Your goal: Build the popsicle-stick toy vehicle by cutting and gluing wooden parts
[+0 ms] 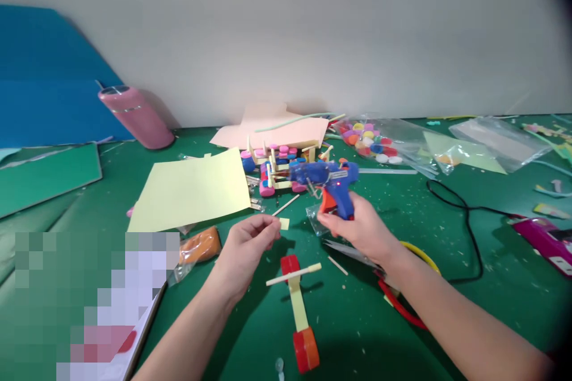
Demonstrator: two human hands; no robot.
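Note:
My right hand [364, 223] is wrapped round the handle of a blue glue gun [324, 174] with an orange trigger, its nozzle pointing left. Between thumb and fingertips, my left hand [252, 235] pinches a small pale yellow piece of paper [285, 224]. Below both hands lies a wheeled piece: a yellow strip [298, 306] joins red and orange bottle caps [306, 350] at the near end and a red cap [290, 263] at the far end. A thin stick [292, 274] with a yellow paper end lies across the far end.
Small cap-wheeled models [283, 169] stand behind the glue gun. A yellow sheet [196, 187] and pink bottle [136, 116] are on the left. Scissors [402, 303] lie under my right forearm. A black cable [473, 238] and bag of coloured caps [370, 140] are on the right.

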